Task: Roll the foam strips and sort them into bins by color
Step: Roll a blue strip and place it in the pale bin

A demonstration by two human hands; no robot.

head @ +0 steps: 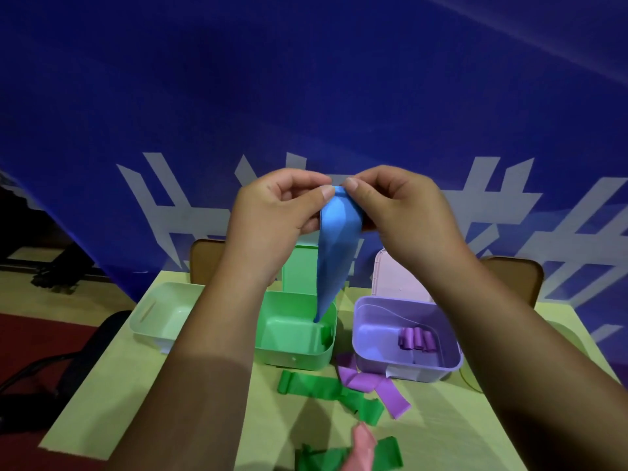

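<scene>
Both hands are raised at the centre of the frame. The left hand (282,202) and the right hand (401,205) each pinch the top end of a long blue foam strip (334,253) between thumb and fingertips, with the thumbs almost meeting. The strip hangs slack, and its tip dangles over the bright green plastic bin (292,358) in the lower middle, apparently not touching it.

The roll looks barely begun, so the first turn is probably the weak point. Springy foam may pop open if either thumb eases, and a skewed first curl would likely cone out sideways. The free tail could also snag on the green bin's rim and tug the end loose. A sorting slip is possible too. No bin here is plainly blue, and the pale mint plastic bin (142,329) at lower left is only my guess at where it belongs.

The yellow-green table (265,430) also carries a lilac plastic bin (438,372) at lower right, which holds rolled purple foam strips (416,338). Near the bottom of the frame lie flat green foam strips (312,385), flat purple foam strips (367,382) and one pink foam strip (363,443). A dark blue banner with white strokes (306,79) fills the upper frame. A black chair (68,362) stands on a red floor (34,334) at lower left.
</scene>
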